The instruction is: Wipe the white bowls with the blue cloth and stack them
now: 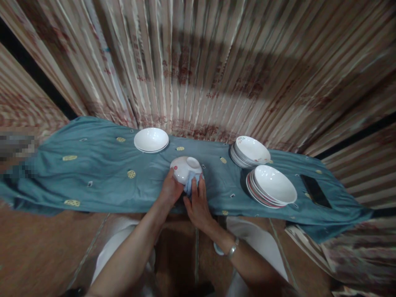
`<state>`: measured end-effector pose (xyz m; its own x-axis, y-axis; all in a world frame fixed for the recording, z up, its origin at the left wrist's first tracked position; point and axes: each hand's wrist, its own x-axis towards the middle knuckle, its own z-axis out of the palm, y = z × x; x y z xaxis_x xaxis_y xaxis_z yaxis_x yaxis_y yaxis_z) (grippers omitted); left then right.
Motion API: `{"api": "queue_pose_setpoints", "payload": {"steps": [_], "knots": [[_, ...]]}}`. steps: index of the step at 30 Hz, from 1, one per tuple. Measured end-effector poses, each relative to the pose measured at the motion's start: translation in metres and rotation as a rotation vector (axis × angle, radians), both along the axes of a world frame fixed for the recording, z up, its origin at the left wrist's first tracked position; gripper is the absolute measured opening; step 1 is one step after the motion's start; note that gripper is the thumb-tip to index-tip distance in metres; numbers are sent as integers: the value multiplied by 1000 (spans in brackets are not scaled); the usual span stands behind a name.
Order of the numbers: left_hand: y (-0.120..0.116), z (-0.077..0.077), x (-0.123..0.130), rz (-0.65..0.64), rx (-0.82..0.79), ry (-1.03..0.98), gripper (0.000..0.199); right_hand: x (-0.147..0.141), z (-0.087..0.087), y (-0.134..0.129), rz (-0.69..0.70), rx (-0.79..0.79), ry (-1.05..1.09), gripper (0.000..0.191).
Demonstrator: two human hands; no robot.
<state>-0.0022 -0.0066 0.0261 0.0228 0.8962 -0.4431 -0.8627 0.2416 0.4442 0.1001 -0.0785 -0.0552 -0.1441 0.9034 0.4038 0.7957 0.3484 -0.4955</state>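
A white bowl (181, 165) with a red mark on its outside is tilted bottom-side toward me, its foot ring showing, above the near middle of the cloth. My left hand (171, 189) grips its left rim, the fingers partly hidden beneath it. With my right hand (198, 202) I press a light blue cloth (189, 185) against the bowl's underside at the lower right. The fingers of that hand lie over the cloth.
Shallow white bowls (151, 139) sit stacked at the back left. Two more bowl stacks, one farther back (252, 150) and one nearer (275, 185), stand to the right, beside a black phone (315, 191). A green patterned tablecloth (105, 181) covers the table; a pleated curtain (198, 74) hangs behind.
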Motion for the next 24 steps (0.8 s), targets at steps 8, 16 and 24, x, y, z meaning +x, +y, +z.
{"api": "queue_pose_setpoints", "payload": {"steps": [8,16,24], "knots": [[-2,-3,0,-34,-13,-25,49,7,7,3,143,91,-181,63],[0,-9,2,-5,-36,-2,44,13,31,16,170,140,-305,58],[-7,-7,9,-19,-1,61,44,6,51,19,148,191,-340,52]]}}
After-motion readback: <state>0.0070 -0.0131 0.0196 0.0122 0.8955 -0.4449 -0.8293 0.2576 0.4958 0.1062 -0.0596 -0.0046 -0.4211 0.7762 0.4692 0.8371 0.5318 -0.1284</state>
